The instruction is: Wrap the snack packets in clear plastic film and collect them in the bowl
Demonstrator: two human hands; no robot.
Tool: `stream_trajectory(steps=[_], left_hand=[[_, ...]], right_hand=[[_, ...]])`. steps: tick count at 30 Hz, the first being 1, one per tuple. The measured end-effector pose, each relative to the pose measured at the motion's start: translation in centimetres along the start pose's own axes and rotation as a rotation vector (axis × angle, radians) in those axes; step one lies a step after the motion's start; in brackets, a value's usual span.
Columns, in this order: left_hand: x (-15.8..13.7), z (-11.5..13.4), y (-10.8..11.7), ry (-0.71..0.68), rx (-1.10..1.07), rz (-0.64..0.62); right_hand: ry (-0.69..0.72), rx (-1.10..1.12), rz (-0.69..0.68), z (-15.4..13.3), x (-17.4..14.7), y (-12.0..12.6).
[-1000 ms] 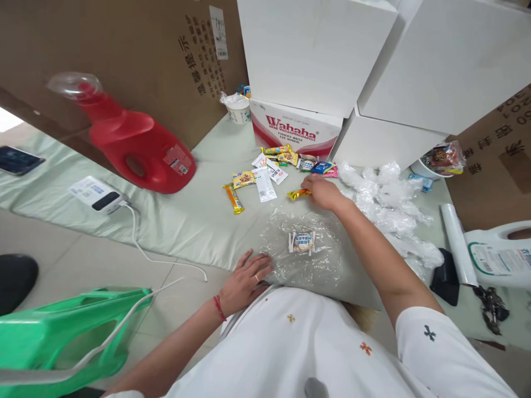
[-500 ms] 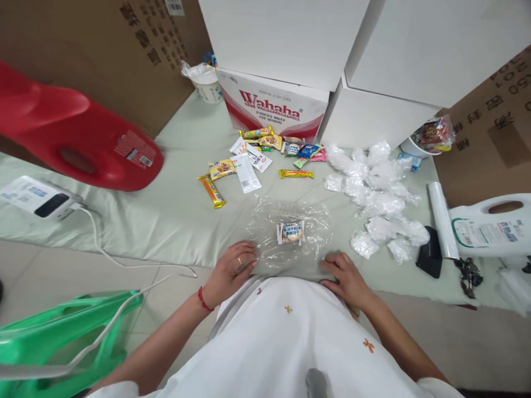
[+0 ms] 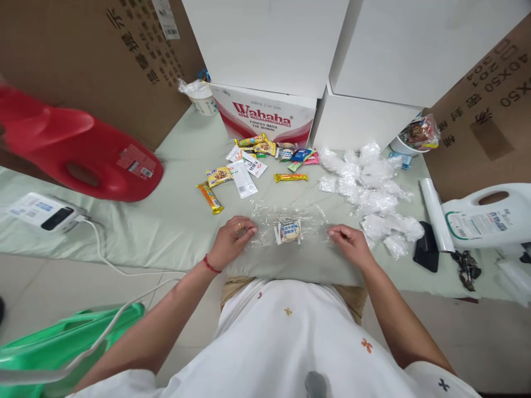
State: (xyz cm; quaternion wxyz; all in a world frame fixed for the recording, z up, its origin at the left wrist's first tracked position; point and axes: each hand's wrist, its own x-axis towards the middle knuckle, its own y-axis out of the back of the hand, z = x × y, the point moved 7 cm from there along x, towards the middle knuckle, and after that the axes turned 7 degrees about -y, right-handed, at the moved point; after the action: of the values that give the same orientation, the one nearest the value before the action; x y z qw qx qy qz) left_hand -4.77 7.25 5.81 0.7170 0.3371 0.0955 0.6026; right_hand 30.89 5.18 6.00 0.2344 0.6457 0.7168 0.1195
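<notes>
A small packaged biscuit (image 3: 289, 231) lies in the middle of a crinkled sheet of clear plastic film (image 3: 312, 221) on the cloth. My left hand (image 3: 233, 241) pinches the film's left side between thumb and fingers. On the right side, my right hand (image 3: 350, 244) has its fingers closed on the film's edge. The film's near edge is hard to make out. Beyond it lie a yellow-wrapped bar (image 3: 291, 177), an orange-and-yellow bar (image 3: 209, 198), a yellow cookie packet (image 3: 219, 176) and a white sachet (image 3: 242, 179). Several film-wrapped bundles (image 3: 371, 177) are heaped to the right.
A Wahaba-like red-and-white carton (image 3: 265, 116) stands behind the snacks. At left are a red jug (image 3: 103, 160) and a white device (image 3: 45, 212) with a cable. A film roll (image 3: 436, 215), white jug (image 3: 485, 215), black object (image 3: 426, 249) and keys (image 3: 467, 270) are at right.
Both hands have moved away from my body, carrying the film's near edge forward toward the biscuit. The fingers have gone from resting at the edge to pinching it. The view has shifted slightly.
</notes>
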Motion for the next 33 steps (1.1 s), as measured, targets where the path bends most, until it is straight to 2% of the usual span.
stream_trajectory(steps=[2,4,8,10,13,15,17,18,21,23,25,29,33], left_hand=[[1.4,-1.2,-0.7,0.073,0.047,-0.023],[2.4,-2.3,-1.7,0.141,0.145,-0.063],[3.4,-3.0,-3.3,0.147,0.288,-0.077],[3.4,-2.6,-2.9,0.114,0.315,0.000],[2.6,-1.2,-0.5,0.075,0.338,0.210],[1.5,0.6,1.1,0.033,0.354,0.350],[0.5,3.1,1.2,-0.072,0.359,0.381],[0.2,4.6,0.4,-0.156,0.351,0.329],[-0.4,8.1,-4.3,-0.391,0.322,0.015],[-0.5,8.5,-7.2,-0.385,0.343,-0.129],[-0.2,7.9,-8.8,-0.326,0.373,-0.202],[0.1,6.7,-9.6,-0.307,0.381,-0.256],[0.1,6.2,-9.3,-0.301,0.339,-0.256]], right_hand=[[-0.086,-0.043,-0.012,0.9,2.1,-0.2],[-0.131,-0.194,-0.028,1.6,3.8,-0.7],[-0.102,-0.564,0.027,0.8,5.9,-1.0],[-0.013,-0.646,0.117,-0.9,6.9,-0.5],[0.166,-0.674,0.179,-4.0,8.6,-0.4],[0.275,-0.687,0.112,-5.7,10.0,-1.7],[0.331,-0.725,-0.015,-6.9,11.3,-3.9],[0.328,-0.755,-0.083,-7.2,12.0,-5.1],[0.218,-0.831,-0.309,-7.4,13.5,-8.3],[0.159,-0.838,-0.416,-7.6,14.1,-9.4],[0.153,-0.818,-0.469,-8.2,14.5,-9.3],[0.247,-0.608,-0.430,-9.7,13.9,-6.9],[0.454,-0.434,-0.297,-10.6,9.6,-4.9]])
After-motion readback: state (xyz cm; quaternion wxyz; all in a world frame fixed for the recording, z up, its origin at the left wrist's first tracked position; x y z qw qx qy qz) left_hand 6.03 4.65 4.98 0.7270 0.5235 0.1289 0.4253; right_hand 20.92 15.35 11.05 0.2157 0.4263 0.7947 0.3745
